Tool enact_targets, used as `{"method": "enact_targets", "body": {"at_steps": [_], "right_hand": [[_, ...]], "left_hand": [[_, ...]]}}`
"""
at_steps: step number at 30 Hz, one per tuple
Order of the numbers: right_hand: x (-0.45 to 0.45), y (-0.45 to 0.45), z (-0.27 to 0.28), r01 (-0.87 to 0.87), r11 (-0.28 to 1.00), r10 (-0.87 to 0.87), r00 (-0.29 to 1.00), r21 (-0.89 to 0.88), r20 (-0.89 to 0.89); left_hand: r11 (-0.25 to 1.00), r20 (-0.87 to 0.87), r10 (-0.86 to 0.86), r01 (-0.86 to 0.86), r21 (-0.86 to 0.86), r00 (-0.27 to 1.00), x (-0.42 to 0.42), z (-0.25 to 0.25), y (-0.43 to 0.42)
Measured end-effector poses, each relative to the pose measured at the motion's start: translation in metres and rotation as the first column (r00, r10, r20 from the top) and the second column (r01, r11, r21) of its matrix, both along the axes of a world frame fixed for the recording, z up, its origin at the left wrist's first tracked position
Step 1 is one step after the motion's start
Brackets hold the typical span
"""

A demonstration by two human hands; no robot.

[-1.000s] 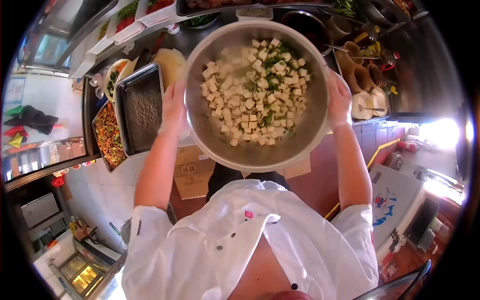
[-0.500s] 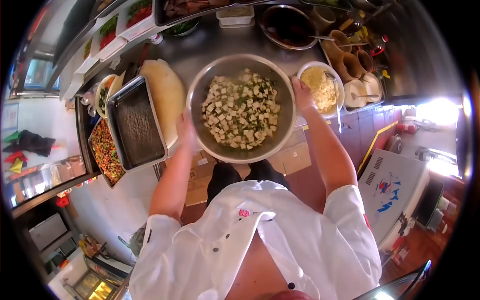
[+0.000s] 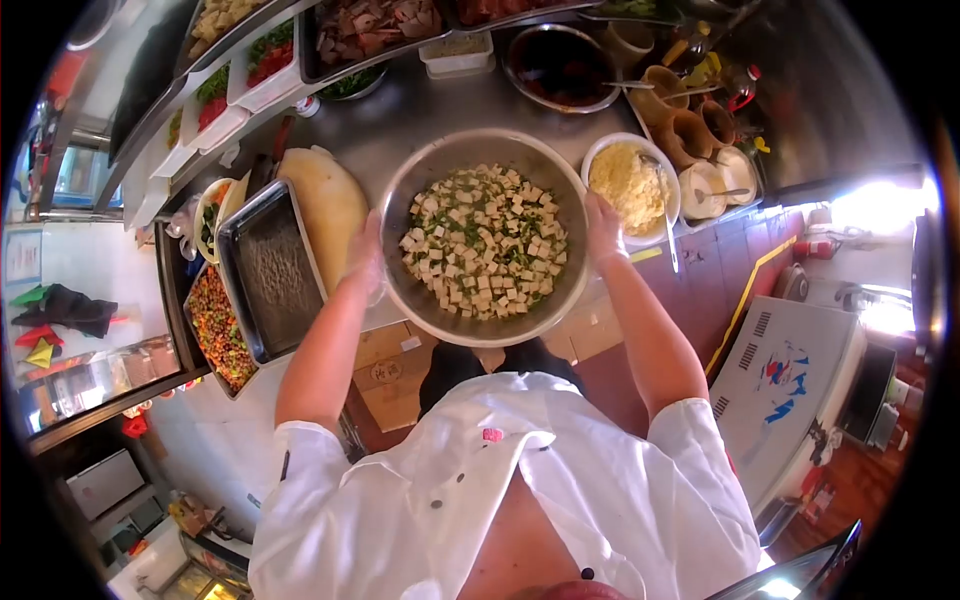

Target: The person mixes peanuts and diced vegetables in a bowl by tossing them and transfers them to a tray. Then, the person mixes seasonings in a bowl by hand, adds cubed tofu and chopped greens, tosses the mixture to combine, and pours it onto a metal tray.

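A large steel mixing bowl (image 3: 450, 152) is held between both my hands at the counter's front edge. Pale diced cubes (image 3: 484, 250), possibly tofu, lie in it mixed with chopped greens. My left hand (image 3: 366, 252) grips the left side of the bowl, and my right hand (image 3: 603, 230) grips the right side; the fingers underneath are partly hidden. Thin clear gloves seem to cover both hands. Close to my right hand is a white bowl (image 3: 590, 165) of yellowish crumbly food with a spoon in it. A round wooden board (image 3: 325, 190) lies beyond my left hand.
On the left stand a dark metal tray (image 3: 270, 270) and a container of mixed diced vegetables (image 3: 220, 330). A bowl of dark sauce (image 3: 560, 65) and several brown jars (image 3: 690, 135) are at the back right. Shelf trays of sliced meat (image 3: 375, 35) hang over the back.
The bowl's contents have shifted, and more greens show among the cubes on the left. Both hands keep their grip; the whole view has tilted so the counter appears slightly lower.
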State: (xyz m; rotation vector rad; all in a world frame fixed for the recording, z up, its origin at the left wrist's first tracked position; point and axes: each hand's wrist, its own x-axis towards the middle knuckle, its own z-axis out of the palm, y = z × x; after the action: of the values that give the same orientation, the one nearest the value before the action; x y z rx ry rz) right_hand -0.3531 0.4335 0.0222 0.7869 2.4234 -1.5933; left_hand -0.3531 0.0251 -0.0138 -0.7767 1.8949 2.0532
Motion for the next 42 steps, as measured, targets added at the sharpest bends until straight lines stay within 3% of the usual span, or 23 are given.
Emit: {"method": "enact_targets", "body": {"at_steps": [2, 4, 6, 7, 9, 10, 12, 15, 18, 21, 24, 25, 28, 29, 30, 32, 34, 36, 39, 42], "right_hand": [[-0.023, 0.0, 0.014, 0.024, 1.0, -0.024, 1.0, 0.019, 0.02], [-0.038, 0.005, 0.055, 0.052, 0.996, -0.054, 0.998, -0.074, -0.024], [-0.023, 0.014, 0.061, -0.038, 0.999, 0.035, 0.968, -0.007, -0.248], [-0.013, 0.016, 0.049, -0.046, 0.999, 0.046, 0.953, 0.007, -0.299], [0.014, 0.017, 0.007, -0.031, 0.999, 0.032, 0.945, 0.01, -0.325], [0.026, 0.011, 0.012, -0.068, 0.997, 0.074, 0.987, 0.046, -0.141], [0.024, 0.012, -0.014, -0.113, 0.993, 0.119, 0.975, 0.039, -0.187], [0.0, 0.014, -0.019, 0.025, 0.997, -0.022, 0.998, -0.073, 0.052], [-0.024, 0.015, 0.029, -0.05, 0.992, 0.054, 0.998, 0.119, -0.03], [-0.017, 0.013, 0.074, -0.04, 0.999, 0.044, 0.936, 0.018, -0.349], [0.02, 0.023, 0.003, -0.032, 0.999, 0.023, 0.944, -0.02, -0.329], [0.027, 0.019, -0.01, -0.021, 0.996, 0.001, 0.974, -0.086, -0.226], [0.017, 0.016, -0.032, -0.063, 0.998, 0.063, 0.982, 0.006, -0.177], [0.012, 0.016, -0.057, 0.02, 0.979, -0.05, 0.988, -0.201, -0.149], [0.014, 0.009, -0.054, 0.058, 0.98, -0.083, 0.988, -0.192, -0.128], [0.017, -0.011, -0.041, 0.135, 0.977, -0.153, 0.984, -0.168, -0.096], [0.043, -0.006, -0.059, -0.058, 0.976, 0.061, 0.998, 0.21, -0.007], [0.087, -0.001, -0.075, -0.279, 0.888, 0.308, 0.951, 0.364, -0.021], [0.134, -0.01, -0.03, -0.457, 0.888, 0.461, 0.881, 0.061, -0.107], [0.114, 0.006, -0.045, -0.399, 0.911, 0.408, 0.909, 0.108, -0.083]], "left_hand": [[0.993, 0.001, 0.059, -0.059, -0.1, 0.998, -0.021, 0.048, 0.008], [0.975, -0.052, 0.085, -0.094, -0.202, 0.995, -0.017, 0.096, 0.015], [0.951, -0.179, 0.058, -0.109, -0.291, 0.982, 0.002, 0.128, 0.02], [0.942, -0.189, 0.192, -0.235, -0.24, 0.963, 0.02, 0.1, 0.019], [0.951, -0.058, 0.304, -0.307, -0.048, 0.951, 0.062, 0.042, 0.019], [0.957, -0.009, 0.289, -0.289, -0.03, 0.957, 0.066, 0.039, 0.023], [0.966, 0.089, 0.255, -0.257, 0.009, 0.963, 0.073, 0.036, 0.028], [0.98, 0.095, 0.164, -0.152, -0.125, 0.982, 0.043, 0.038, 0.022], [0.963, -0.059, 0.17, -0.178, -0.2, 0.984, 0.017, 0.073, 0.021], [0.955, -0.211, 0.222, -0.256, -0.149, 0.952, 0.03, 0.093, 0.021], [0.925, -0.08, 0.36, -0.367, -0.096, 0.929, 0.074, 0.027, 0.03], [0.935, -0.042, 0.343, -0.345, -0.086, 0.938, 0.076, 0.013, 0.029], [0.96, 0.029, 0.277, -0.275, -0.048, 0.961, 0.066, -0.009, 0.025], [0.968, 0.032, 0.249, -0.248, -0.037, 0.968, 0.049, -0.013, 0.021], [0.975, 0.028, 0.22, -0.219, -0.025, 0.975, 0.029, -0.016, 0.016], [0.981, -0.024, 0.053, -0.056, -0.183, 0.998, -0.006, -0.019, -0.001], [0.969, -0.034, -0.057, 0.046, -0.244, 0.998, -0.017, -0.006, -0.004], [0.973, -0.034, -0.105, 0.096, -0.209, 0.994, -0.028, 0.038, 0.004], [0.912, -0.201, -0.17, 0.077, -0.402, 0.965, -0.02, 0.011, -0.022], [0.788, -0.144, -0.147, 0.027, -0.615, 0.979, 0.031, 0.0, -0.015]]}}
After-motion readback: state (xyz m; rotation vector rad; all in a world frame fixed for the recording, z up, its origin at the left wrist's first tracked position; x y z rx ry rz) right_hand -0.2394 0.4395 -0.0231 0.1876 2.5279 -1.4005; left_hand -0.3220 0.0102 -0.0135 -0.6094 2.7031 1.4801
